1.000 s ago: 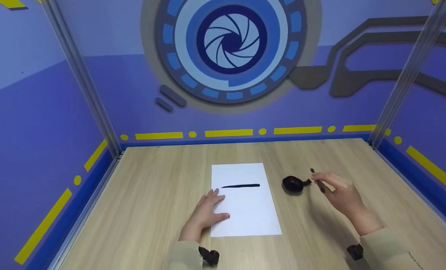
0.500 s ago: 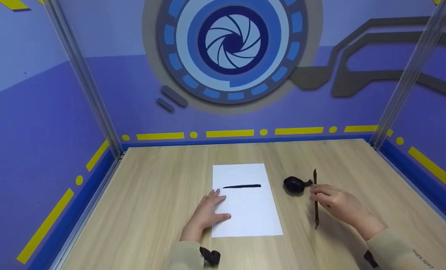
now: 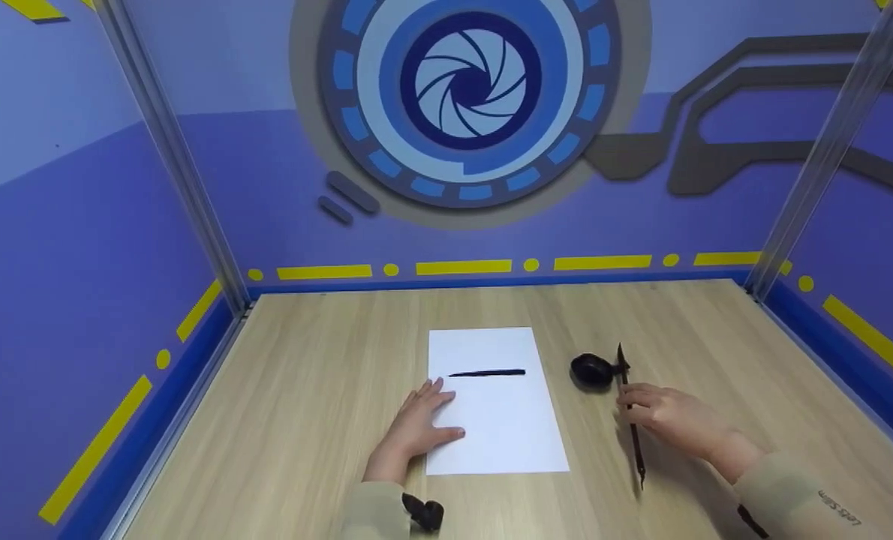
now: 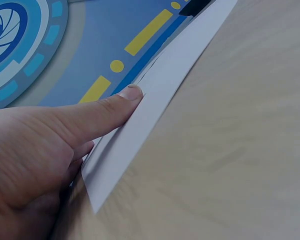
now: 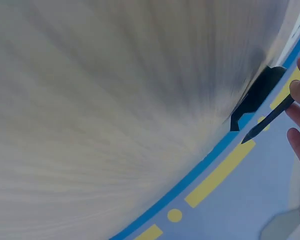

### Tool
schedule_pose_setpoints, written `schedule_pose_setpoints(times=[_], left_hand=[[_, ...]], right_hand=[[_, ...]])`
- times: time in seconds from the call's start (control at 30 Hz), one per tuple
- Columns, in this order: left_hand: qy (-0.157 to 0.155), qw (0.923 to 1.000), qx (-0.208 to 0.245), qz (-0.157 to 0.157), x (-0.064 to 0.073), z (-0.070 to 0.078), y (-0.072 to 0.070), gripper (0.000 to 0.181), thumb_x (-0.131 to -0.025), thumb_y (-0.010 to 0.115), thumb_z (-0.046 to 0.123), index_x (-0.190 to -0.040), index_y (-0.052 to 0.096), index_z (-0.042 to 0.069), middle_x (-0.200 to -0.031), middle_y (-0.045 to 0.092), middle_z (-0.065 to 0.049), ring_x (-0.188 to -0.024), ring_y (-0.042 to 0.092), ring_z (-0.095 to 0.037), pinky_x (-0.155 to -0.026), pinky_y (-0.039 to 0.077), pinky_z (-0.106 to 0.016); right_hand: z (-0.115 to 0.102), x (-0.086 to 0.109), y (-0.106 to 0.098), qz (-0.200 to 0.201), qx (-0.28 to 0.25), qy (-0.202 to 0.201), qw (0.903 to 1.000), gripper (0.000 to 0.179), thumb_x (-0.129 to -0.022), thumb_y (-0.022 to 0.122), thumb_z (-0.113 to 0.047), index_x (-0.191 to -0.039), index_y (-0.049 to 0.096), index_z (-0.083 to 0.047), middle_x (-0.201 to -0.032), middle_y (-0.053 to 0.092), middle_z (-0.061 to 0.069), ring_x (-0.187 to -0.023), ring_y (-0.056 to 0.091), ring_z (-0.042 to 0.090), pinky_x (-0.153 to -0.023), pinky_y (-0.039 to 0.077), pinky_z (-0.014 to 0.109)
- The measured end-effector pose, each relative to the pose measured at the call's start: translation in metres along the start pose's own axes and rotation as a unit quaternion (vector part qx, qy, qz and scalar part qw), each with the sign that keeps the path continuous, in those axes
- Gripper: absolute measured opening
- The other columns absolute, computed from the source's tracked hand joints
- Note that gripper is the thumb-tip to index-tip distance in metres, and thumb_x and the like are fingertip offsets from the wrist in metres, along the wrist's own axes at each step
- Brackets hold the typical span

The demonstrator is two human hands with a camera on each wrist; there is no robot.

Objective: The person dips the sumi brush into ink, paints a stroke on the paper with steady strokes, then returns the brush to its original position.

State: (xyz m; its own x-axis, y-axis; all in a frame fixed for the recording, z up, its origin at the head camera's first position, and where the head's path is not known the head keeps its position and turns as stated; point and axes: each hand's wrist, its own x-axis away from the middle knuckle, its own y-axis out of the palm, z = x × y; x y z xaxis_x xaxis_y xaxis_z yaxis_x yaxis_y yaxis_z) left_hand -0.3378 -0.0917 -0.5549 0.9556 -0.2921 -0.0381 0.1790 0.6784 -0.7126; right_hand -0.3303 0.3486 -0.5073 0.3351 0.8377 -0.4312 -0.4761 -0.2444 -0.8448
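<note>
A white sheet of paper (image 3: 491, 439) lies on the table, with one horizontal black stroke (image 3: 488, 373) across its upper half. My left hand (image 3: 410, 431) rests on the sheet's left edge, fingers spread; in the left wrist view its thumb (image 4: 107, 112) lies straight on the paper (image 4: 135, 145). To the right of the sheet sits a small round black dish (image 3: 591, 372) with a short handle. My right hand (image 3: 675, 420) pinches a dark thin brush (image 3: 636, 442) beside that handle, its pointed tip away from me. In the right wrist view the brush (image 5: 270, 117) passes near the dish (image 5: 262, 90).
The wooden table (image 3: 326, 375) is bounded by a blue wall (image 3: 251, 187) at the back and walls on both sides. Metal posts (image 3: 184, 172) stand at the back corners. Black wrist cameras (image 3: 425, 514) sit at the sleeves.
My right hand has turned the brush, first mostly hidden, so it now points away from me, and has drawn slightly nearer to me. The left hand and paper stay in place.
</note>
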Motion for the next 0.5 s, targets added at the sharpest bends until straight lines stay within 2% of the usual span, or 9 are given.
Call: schedule_pose_setpoints(times=[0.27,0.5], left_hand=[[0.0,1.0,-0.006,-0.004,-0.0001,-0.001,-0.0006,0.069,-0.089,0.08,0.032,-0.148,0.055,0.007,-0.169,0.032,-0.013,-0.16,0.021,-0.034,-0.134,0.013,-0.054],[0.0,1.0,-0.004,-0.002,-0.0004,-0.0006,0.0006,0.069,-0.088,0.082,0.032,-0.147,0.055,0.007,-0.168,0.033,-0.014,-0.16,0.022,-0.036,-0.133,0.014,-0.057]], right_hand=[[0.0023,0.0019,0.0042,-0.029,-0.015,-0.015,0.9994,0.044,-0.062,0.085,0.008,-0.098,0.078,-0.016,-0.105,0.076,0.007,-0.099,0.072,0.029,-0.076,0.064,0.038],[0.0016,0.005,0.0074,-0.016,-0.007,-0.026,0.9995,0.04,-0.063,0.082,0.009,-0.094,0.079,-0.016,-0.104,0.076,0.004,-0.1,0.073,0.027,-0.08,0.064,0.037]])
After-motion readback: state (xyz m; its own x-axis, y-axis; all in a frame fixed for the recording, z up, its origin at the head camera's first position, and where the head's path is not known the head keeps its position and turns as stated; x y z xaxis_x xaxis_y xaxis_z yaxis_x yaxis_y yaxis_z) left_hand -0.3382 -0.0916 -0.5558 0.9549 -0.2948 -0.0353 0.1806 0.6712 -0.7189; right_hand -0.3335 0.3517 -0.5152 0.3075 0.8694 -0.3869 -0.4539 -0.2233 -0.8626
